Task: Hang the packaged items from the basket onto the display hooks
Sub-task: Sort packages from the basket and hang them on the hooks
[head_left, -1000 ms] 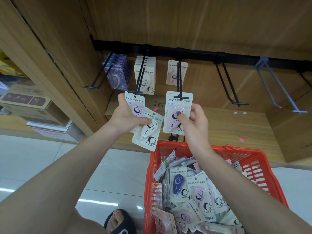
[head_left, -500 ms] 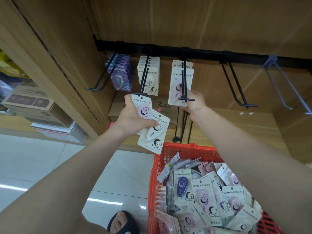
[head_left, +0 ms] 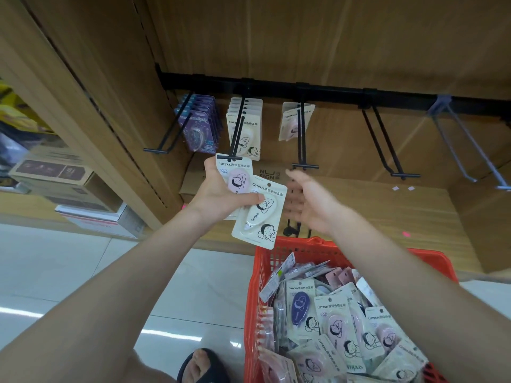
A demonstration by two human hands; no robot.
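Glossy flat rectangular carded packs (head_left: 258, 211) in left hand (head_left: 221, 194); red plastic lattice basket (head_left: 265, 261)

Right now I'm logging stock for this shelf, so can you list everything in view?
Display hooks: five, four black and one grey, on the black rail.
Purple packs: a stack, leftmost hook.
Cream packs: a stack, second hook.
Pink-tape packs: few, third hook.
Basket: one, red, lower right, full of packs.
Cardboard boxes: several, left shelf.
Sandalled foot: one, bottom.
Held packs: two, pink-tape and white-tape, in the left hand.
Left hand: grips both packs.
Right hand: open, below the third hook.
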